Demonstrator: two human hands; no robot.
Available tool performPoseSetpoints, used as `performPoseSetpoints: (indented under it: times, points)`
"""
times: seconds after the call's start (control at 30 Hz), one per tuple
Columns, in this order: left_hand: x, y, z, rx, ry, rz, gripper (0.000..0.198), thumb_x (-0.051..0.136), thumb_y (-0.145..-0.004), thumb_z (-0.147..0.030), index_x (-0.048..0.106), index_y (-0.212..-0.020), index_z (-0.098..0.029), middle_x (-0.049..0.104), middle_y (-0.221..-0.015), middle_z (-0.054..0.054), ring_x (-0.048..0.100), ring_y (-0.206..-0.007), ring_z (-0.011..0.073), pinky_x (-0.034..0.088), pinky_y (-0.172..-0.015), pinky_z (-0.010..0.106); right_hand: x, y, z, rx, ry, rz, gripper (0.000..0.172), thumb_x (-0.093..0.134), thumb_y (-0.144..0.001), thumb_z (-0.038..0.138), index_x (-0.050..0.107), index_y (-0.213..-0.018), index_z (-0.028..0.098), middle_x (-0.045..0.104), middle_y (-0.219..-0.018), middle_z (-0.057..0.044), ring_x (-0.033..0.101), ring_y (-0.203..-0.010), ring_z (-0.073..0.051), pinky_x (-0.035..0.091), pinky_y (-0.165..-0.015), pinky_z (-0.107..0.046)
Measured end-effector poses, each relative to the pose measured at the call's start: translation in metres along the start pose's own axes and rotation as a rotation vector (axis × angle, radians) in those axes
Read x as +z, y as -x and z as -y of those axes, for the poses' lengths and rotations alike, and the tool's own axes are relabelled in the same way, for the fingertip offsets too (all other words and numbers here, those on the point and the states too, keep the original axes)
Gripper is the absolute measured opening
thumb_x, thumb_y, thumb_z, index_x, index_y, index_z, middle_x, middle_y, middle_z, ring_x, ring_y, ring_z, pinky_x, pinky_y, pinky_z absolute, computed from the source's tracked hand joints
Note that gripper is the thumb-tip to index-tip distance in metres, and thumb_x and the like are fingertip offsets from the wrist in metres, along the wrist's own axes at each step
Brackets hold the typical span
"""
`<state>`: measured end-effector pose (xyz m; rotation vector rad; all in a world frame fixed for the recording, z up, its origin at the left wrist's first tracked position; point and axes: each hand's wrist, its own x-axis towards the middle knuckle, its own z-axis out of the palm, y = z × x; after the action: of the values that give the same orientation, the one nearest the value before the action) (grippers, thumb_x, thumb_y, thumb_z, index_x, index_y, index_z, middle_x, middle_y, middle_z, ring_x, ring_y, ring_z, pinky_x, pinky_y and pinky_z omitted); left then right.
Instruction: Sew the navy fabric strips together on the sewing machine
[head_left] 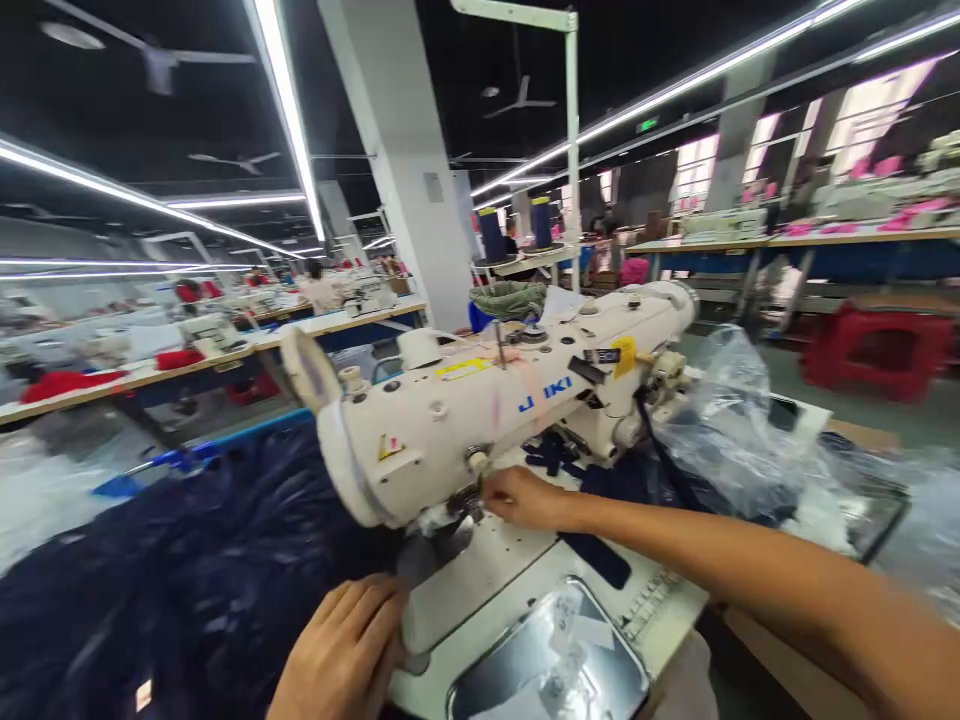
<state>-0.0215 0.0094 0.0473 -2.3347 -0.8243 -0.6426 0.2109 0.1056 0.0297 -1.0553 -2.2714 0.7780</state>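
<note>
A white industrial sewing machine (450,400) with blue lettering stands in front of me. My right hand (523,498) reaches in from the right to the needle area under the machine's head. Its fingers are pinched together there, and what they hold, if anything, is too small to make out. My left hand (345,650) rests at the left edge of the machine bed (480,585), beside navy fabric (187,570). Those fingers lie side by side, slightly bent, with the thumb hidden. A navy strip (596,558) lies on the bed close to my right wrist.
A shiny metal tray (480,685) with paper scraps sits at the bed's front. Clear plastic bags (735,420) lie on the right, before a red stool (877,345). Navy thread cones (492,235) stand behind the machine. Other sewing tables (285,335) and a pillar (405,150) are beyond.
</note>
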Motion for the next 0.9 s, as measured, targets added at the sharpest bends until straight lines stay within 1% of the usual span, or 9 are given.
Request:
performPoseSetpoints:
  times: [0.13, 0.27, 0.4, 0.5, 0.57, 0.67, 0.8, 0.83, 0.9]
  points:
    - [-0.048, 0.029, 0.018, -0.248, -0.092, -0.018, 0.020, 0.039, -0.084, -0.014, 0.057, -0.092, -0.017, 0.065, -0.087, 0.005, 0.059, -0.079, 0.0150, 0.048, -0.071, 0.027, 0.006, 0.043, -0.007, -0.221, 0.084, 0.005, 0.019, 0.039, -0.081, 0.015, 0.051, -0.066, 0.016, 0.052, -0.068, -0.003, 0.048, -0.064, -0.015, 0.036, -0.061, -0.026]
    - [-0.079, 0.057, 0.045, -0.387, -0.290, -0.020, 0.019, 0.039, -0.085, -0.015, 0.057, -0.090, -0.015, 0.064, -0.084, 0.006, 0.060, -0.077, 0.0165, 0.049, -0.069, 0.029, 0.023, 0.052, 0.005, -0.274, 0.063, 0.110, 0.023, 0.036, -0.085, 0.020, 0.048, -0.066, 0.018, 0.054, -0.073, -0.003, 0.052, -0.067, -0.015, 0.038, -0.062, -0.026]
    - [-0.078, 0.062, 0.043, -0.287, -0.435, 0.180, 0.027, 0.035, -0.082, -0.007, 0.057, -0.095, -0.015, 0.063, -0.097, 0.009, 0.058, -0.086, 0.0197, 0.048, -0.074, 0.033, 0.046, 0.046, 0.034, -0.348, 0.070, 0.165, 0.020, 0.038, -0.084, 0.017, 0.048, -0.068, 0.019, 0.054, -0.076, -0.002, 0.052, -0.068, -0.014, 0.039, -0.062, -0.025]
    - [-0.062, 0.055, 0.029, -0.165, -0.505, 0.339, 0.039, 0.036, -0.078, 0.000, 0.052, -0.109, -0.018, 0.056, -0.115, 0.009, 0.053, -0.098, 0.0232, 0.044, -0.080, 0.038, 0.060, 0.041, 0.050, -0.379, 0.101, 0.183, 0.016, 0.040, -0.083, 0.015, 0.050, -0.072, 0.019, 0.055, -0.079, -0.002, 0.052, -0.071, -0.014, 0.039, -0.064, -0.024]
    - [-0.051, 0.051, 0.023, -0.135, -0.505, 0.378, 0.038, 0.038, -0.078, 0.000, 0.052, -0.109, -0.018, 0.054, -0.117, 0.009, 0.051, -0.101, 0.0241, 0.042, -0.081, 0.040, 0.065, 0.040, 0.056, -0.387, 0.110, 0.183, 0.014, 0.041, -0.082, 0.014, 0.052, -0.076, 0.019, 0.055, -0.081, -0.002, 0.053, -0.075, -0.015, 0.040, -0.068, -0.025]
    - [-0.043, 0.052, 0.025, -0.118, -0.388, 0.277, 0.024, 0.038, -0.079, -0.003, 0.057, -0.087, -0.015, 0.062, -0.096, 0.008, 0.053, -0.094, 0.0227, 0.041, -0.080, 0.038, 0.068, 0.040, 0.057, -0.383, 0.121, 0.179, 0.013, 0.042, -0.080, 0.012, 0.054, -0.079, 0.019, 0.055, -0.082, -0.002, 0.053, -0.079, -0.015, 0.040, -0.071, -0.025]
    - [-0.066, 0.063, 0.030, -0.179, -0.032, 0.046, 0.024, 0.032, -0.080, -0.004, 0.048, -0.069, -0.017, 0.057, -0.070, 0.003, 0.052, -0.075, 0.0155, 0.042, -0.069, 0.030, 0.068, 0.041, 0.051, -0.363, 0.105, 0.166, 0.016, 0.041, -0.080, 0.011, 0.055, -0.080, 0.019, 0.055, -0.083, -0.003, 0.053, -0.077, -0.015, 0.041, -0.070, -0.024]
    - [-0.075, 0.067, 0.028, -0.202, 0.033, 0.036, 0.023, 0.031, -0.080, -0.005, 0.046, -0.068, -0.018, 0.056, -0.067, 0.002, 0.051, -0.071, 0.0143, 0.042, -0.067, 0.030, 0.068, 0.039, 0.049, -0.353, 0.100, 0.157, 0.016, 0.040, -0.080, 0.012, 0.055, -0.080, 0.018, 0.056, -0.083, -0.003, 0.053, -0.076, -0.014, 0.041, -0.069, -0.024]
    - [-0.091, 0.076, 0.020, -0.212, 0.097, 0.100, 0.023, 0.029, -0.082, -0.011, 0.043, -0.066, -0.020, 0.053, -0.066, 0.001, 0.050, -0.068, 0.0140, 0.041, -0.069, 0.032, 0.071, 0.034, 0.048, -0.325, 0.101, 0.133, 0.016, 0.040, -0.081, 0.014, 0.056, -0.082, 0.018, 0.056, -0.083, -0.003, 0.053, -0.074, -0.015, 0.041, -0.067, -0.024]
